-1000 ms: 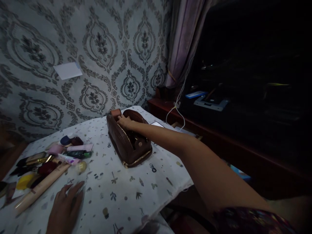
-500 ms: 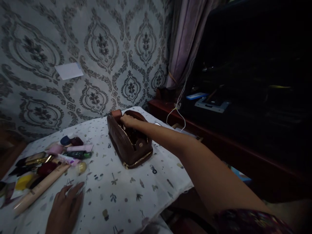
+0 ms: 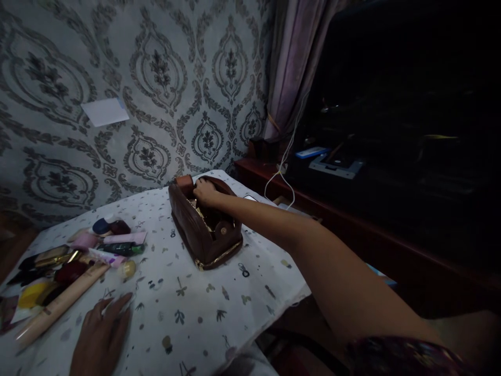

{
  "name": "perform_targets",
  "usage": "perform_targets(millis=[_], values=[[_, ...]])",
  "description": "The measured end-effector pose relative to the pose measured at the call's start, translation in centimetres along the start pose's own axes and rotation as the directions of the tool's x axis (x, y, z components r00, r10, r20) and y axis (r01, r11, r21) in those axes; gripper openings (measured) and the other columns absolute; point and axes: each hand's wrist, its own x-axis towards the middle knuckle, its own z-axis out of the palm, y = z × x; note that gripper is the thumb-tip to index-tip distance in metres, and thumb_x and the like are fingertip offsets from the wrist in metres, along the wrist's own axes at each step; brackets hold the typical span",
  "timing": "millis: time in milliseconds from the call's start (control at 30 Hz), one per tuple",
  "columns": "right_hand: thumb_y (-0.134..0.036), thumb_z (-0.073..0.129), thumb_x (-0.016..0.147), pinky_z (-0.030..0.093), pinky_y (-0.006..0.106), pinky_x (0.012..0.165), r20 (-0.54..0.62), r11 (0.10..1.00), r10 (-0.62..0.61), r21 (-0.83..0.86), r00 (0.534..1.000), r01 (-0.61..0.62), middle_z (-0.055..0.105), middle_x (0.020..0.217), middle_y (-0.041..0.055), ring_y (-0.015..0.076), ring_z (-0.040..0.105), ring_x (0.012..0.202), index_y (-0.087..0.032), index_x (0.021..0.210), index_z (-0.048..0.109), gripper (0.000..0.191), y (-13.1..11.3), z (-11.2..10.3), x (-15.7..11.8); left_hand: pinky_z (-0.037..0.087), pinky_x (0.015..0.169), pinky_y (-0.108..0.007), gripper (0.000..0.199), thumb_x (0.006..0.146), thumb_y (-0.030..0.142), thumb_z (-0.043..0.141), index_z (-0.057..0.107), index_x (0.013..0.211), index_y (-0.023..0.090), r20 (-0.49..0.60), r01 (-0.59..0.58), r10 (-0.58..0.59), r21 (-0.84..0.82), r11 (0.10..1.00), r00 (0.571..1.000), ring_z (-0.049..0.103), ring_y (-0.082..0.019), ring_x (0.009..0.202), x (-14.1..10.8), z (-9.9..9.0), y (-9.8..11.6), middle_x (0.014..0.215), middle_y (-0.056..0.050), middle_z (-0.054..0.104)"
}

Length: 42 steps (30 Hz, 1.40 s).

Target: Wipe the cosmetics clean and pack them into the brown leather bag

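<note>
A brown leather-look cosmetic bag (image 3: pixel 191 235) with a gold zip stands unzipped on the table. My right hand (image 3: pixel 205 193) is in the far end of its opening, beside a brown strap tab (image 3: pixel 183 181). Its fingers are curled, with the tips hidden, and I cannot make out what they hold. My left hand (image 3: pixel 102 334) lies on the cloth with its fingers stretched out and holds nothing. Close to it are a long beige tube (image 3: pixel 62 305) and a small round jar with a yellowish lid (image 3: pixel 128 269), part of a pile of cosmetics.
In the pile are a dark green bottle (image 3: pixel 121 248), a pink tube (image 3: pixel 125 238) and a yellow item (image 3: pixel 35 295). A white patterned cloth (image 3: pixel 195 324) covers the table. Right of it runs a dark red ledge (image 3: pixel 254 169) with a white cable (image 3: pixel 289 151) and a large dark screen (image 3: pixel 391 104).
My right hand has shifted slightly and its knuckles are raised within the bag. My left hand stays on the cloth. The whole view has moved a little.
</note>
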Motion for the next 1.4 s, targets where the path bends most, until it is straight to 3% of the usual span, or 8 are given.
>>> perform_targets(millis=[200,367,600,900,1233,1400], values=[[-0.013,0.047,0.095,0.047,0.036,0.091,-0.02,0.99,-0.124,-0.072,0.992,0.122,0.065,0.121,0.0192,0.0272,0.057,0.116,-0.011,0.111,0.072,0.03,-0.3,0.1,0.3,0.052,0.092,-0.046,0.042,0.093,0.046,0.046,0.066,0.126,0.028,-0.025,-0.01,0.011,0.006,1.0,1.0,0.06,-0.031,0.114,0.0,-0.1,0.2,0.118,-0.011,0.065],[-0.015,0.046,0.096,0.045,0.039,0.09,-0.02,0.983,-0.154,-0.106,0.988,0.151,0.07,0.113,0.0179,0.0281,0.061,0.109,-0.012,0.106,0.073,0.029,-1.1,0.4,0.2,0.051,0.094,-0.045,0.043,0.093,0.047,0.047,0.065,0.128,0.029,-0.004,-0.002,0.002,0.019,1.0,1.0,0.059,-0.03,0.116,-0.3,0.3,-0.4,0.12,-0.011,0.064],[-0.01,0.042,0.094,0.042,0.046,0.096,-0.004,0.991,-0.092,-0.101,0.996,0.091,0.071,0.116,0.0175,0.0305,0.059,0.114,-0.015,0.111,0.072,0.035,-2.2,0.5,0.5,0.051,0.095,-0.044,0.042,0.094,0.046,0.047,0.065,0.128,0.03,0.016,0.025,-0.026,0.033,0.999,1.0,0.059,-0.03,0.117,-0.2,0.3,-0.3,0.12,-0.01,0.063],[-0.018,0.04,0.097,0.043,0.051,0.098,0.061,1.0,0.02,0.0,0.998,-0.02,0.06,0.133,0.0218,0.0344,0.052,0.126,-0.013,0.126,0.066,0.039,-2.1,0.7,1.5,0.051,0.097,-0.046,0.042,0.093,0.047,0.047,0.066,0.126,0.028,0.022,0.034,-0.033,-0.003,0.999,0.999,0.058,-0.031,0.119,-0.1,-0.1,0.0,0.12,-0.011,0.065],[-0.019,0.042,0.099,0.04,0.051,0.106,0.101,0.997,-0.005,0.071,0.995,-0.002,0.055,0.141,0.02,0.0318,0.048,0.133,-0.015,0.131,0.061,0.038,-1.6,0.6,1.6,0.051,0.095,-0.045,0.041,0.093,0.045,0.048,0.066,0.126,0.028,-0.002,0.026,-0.026,-0.01,1.0,1.0,0.058,-0.03,0.118,-0.2,-0.3,0.5,0.121,-0.01,0.065],[-0.026,0.054,0.095,0.041,0.051,0.106,0.114,0.996,-0.006,0.094,0.994,-0.005,0.058,0.137,0.0195,0.0329,0.05,0.132,-0.018,0.129,0.063,0.036,-1.3,0.4,1.6,0.051,0.095,-0.046,0.042,0.094,0.046,0.047,0.065,0.127,0.028,0.011,0.021,-0.021,-0.014,1.0,1.0,0.058,-0.031,0.118,-0.2,-0.2,0.3,0.122,-0.01,0.064]])
